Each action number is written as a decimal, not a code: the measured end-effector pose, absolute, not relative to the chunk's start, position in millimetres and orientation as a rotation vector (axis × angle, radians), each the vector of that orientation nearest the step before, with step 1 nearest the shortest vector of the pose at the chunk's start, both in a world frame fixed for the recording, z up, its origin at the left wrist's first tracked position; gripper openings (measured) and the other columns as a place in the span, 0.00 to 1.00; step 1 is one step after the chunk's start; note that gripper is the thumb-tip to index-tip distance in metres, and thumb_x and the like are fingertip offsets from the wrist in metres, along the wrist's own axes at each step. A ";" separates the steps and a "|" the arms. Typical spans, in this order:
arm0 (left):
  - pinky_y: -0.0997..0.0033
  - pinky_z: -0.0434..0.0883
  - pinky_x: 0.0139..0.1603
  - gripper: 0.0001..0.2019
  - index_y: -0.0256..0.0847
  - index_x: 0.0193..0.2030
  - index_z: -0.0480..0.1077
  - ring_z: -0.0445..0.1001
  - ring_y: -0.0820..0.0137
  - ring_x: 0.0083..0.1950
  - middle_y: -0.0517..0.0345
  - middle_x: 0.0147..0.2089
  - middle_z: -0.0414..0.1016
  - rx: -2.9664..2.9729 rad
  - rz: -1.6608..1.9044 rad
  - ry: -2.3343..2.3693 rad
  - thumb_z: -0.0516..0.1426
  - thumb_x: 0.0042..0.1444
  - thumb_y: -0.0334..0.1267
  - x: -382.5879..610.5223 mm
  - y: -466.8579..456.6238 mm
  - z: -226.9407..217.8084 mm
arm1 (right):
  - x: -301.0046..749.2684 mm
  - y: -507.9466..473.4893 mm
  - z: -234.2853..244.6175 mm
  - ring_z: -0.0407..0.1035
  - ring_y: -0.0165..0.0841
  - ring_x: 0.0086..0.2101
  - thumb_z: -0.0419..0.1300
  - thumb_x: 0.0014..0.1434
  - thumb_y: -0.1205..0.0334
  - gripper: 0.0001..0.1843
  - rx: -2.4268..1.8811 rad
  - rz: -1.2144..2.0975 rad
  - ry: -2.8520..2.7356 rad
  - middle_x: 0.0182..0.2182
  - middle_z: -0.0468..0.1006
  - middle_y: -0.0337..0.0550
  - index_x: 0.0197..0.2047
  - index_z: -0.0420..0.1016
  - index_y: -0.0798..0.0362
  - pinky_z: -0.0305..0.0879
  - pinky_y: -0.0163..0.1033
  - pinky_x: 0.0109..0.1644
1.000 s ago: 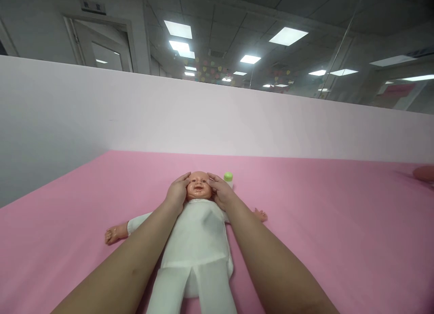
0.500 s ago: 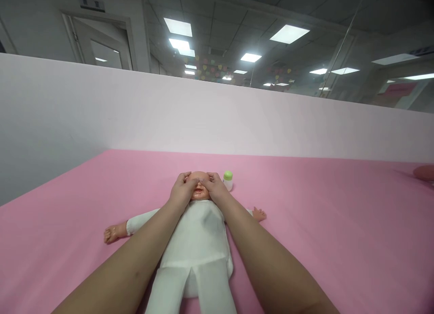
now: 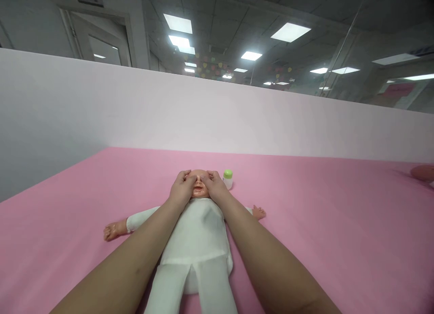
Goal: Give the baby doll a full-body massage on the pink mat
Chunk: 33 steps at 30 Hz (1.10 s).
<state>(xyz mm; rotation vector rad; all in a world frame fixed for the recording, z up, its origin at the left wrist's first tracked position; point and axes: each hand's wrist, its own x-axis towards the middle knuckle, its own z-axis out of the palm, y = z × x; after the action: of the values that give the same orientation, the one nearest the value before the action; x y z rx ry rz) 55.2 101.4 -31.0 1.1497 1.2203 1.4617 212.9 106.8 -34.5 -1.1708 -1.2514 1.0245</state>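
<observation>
A baby doll in white cloth lies on its back on a pink surface, arms spread to both sides. My left hand wraps round the left side of its head, with the thumb on the face beside the nose. From the other side my right hand holds the head in the same way, its thumb on the opposite cheek. Between my thumbs the doll's nose and mouth show, while the eyes are covered. Just beyond my right hand a small white jar with a green lid stands upright.
The pink mat runs back to a low white wall. At the far right edge lies a partly seen skin-coloured object. Above the wall are glass panes, ceiling lights and a door.
My thumbs have slid outward from the nose, so more of the middle of the doll's face shows. Both hands stay round the head. The doll's body and the jar have not moved.
</observation>
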 end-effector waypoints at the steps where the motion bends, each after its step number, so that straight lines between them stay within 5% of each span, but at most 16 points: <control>1: 0.61 0.75 0.54 0.26 0.47 0.60 0.74 0.80 0.55 0.54 0.50 0.54 0.81 1.146 1.463 1.216 0.67 0.55 0.46 55.1 101.5 -31.1 | 212.9 107.1 -35.0 0.73 0.44 0.54 0.71 0.58 0.42 0.29 -1.170 1.024 -1.247 0.54 0.78 0.44 0.58 0.72 0.44 0.68 0.50 0.61; 33: 0.62 0.76 0.52 0.21 0.48 0.57 0.76 0.80 0.58 0.52 0.52 0.51 0.82 1.073 1.480 1.161 0.64 0.56 0.45 55.7 107.1 -34.3 | 214.8 108.6 -36.8 0.74 0.43 0.53 0.70 0.54 0.53 0.27 -0.922 1.279 -1.058 0.50 0.80 0.42 0.56 0.75 0.45 0.71 0.47 0.59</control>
<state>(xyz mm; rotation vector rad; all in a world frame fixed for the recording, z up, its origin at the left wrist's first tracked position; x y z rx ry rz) 55.7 107.1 -34.3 1.0728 1.1609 1.4797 214.8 108.6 -36.8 -0.9216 -1.0582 1.2785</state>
